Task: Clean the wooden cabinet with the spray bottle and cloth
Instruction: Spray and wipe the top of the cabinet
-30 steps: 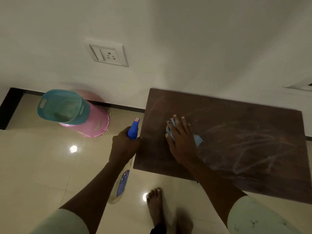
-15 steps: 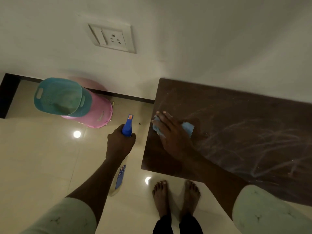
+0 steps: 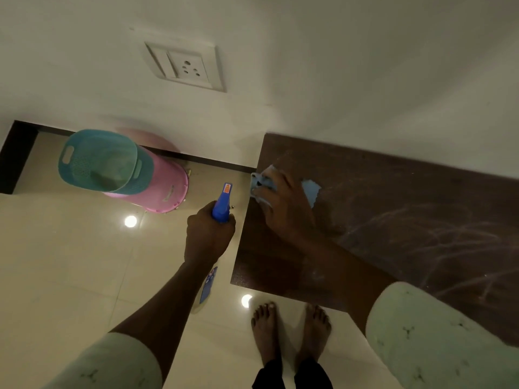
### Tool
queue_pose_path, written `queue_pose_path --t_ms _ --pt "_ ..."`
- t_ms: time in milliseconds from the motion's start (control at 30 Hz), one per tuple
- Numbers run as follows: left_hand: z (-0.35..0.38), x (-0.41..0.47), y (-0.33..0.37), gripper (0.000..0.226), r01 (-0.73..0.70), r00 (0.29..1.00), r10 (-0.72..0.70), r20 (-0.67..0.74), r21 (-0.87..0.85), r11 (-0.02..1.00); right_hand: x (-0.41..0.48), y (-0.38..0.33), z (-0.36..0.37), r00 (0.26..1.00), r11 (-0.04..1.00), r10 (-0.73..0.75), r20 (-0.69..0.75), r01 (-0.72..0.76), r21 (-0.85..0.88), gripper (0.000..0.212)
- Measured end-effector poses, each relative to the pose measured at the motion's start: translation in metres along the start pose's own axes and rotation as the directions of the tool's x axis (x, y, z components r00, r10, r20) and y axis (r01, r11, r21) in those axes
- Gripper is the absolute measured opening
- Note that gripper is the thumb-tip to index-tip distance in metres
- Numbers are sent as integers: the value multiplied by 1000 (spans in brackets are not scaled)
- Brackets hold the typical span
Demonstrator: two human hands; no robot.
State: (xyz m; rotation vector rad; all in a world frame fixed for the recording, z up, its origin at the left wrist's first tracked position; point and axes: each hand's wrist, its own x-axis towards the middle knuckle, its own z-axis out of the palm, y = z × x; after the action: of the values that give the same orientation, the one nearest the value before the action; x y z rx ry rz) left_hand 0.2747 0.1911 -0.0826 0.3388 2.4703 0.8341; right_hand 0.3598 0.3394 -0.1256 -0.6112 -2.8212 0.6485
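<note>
The dark wooden cabinet top (image 3: 393, 220) fills the right side, streaked with pale wipe marks. My right hand (image 3: 283, 209) presses a light blue cloth (image 3: 310, 189) flat on the cabinet's far left edge, the cloth poking out on both sides of my fingers. My left hand (image 3: 209, 237) hangs over the floor just left of the cabinet, gripping a spray bottle (image 3: 222, 204) with a blue trigger head; the bottle's pale body (image 3: 206, 287) shows below my wrist.
A teal basket (image 3: 101, 161) nested in a pink basket (image 3: 165, 189) stands on the tiled floor by the wall at left. A wall socket (image 3: 185, 66) sits above. My bare feet (image 3: 289, 329) stand at the cabinet's front corner.
My right hand has slid the cloth left and farther back, up to the cabinet's left edge. The left hand with the bottle has stayed beside the cabinet while the view shifted.
</note>
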Motion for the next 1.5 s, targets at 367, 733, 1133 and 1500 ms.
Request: queue_pose_path --t_ms 367,733,1133,1500 --pt "6 13 22 21 -25 996 23 -81 -26 999 37 6 -2 994 991 8 109 -22 130 46" --pt "8 24 12 20 -37 999 38 -36 8 999 7 43 -18 905 898 386 -178 -413 -152 23" --pt "2 37 10 19 -94 995 95 -23 33 995 62 41 3 998 991 38 -50 -44 -124 40" --pt "8 37 11 15 -110 994 110 -7 9 994 82 21 8 997 994 16 -81 -25 -110 42"
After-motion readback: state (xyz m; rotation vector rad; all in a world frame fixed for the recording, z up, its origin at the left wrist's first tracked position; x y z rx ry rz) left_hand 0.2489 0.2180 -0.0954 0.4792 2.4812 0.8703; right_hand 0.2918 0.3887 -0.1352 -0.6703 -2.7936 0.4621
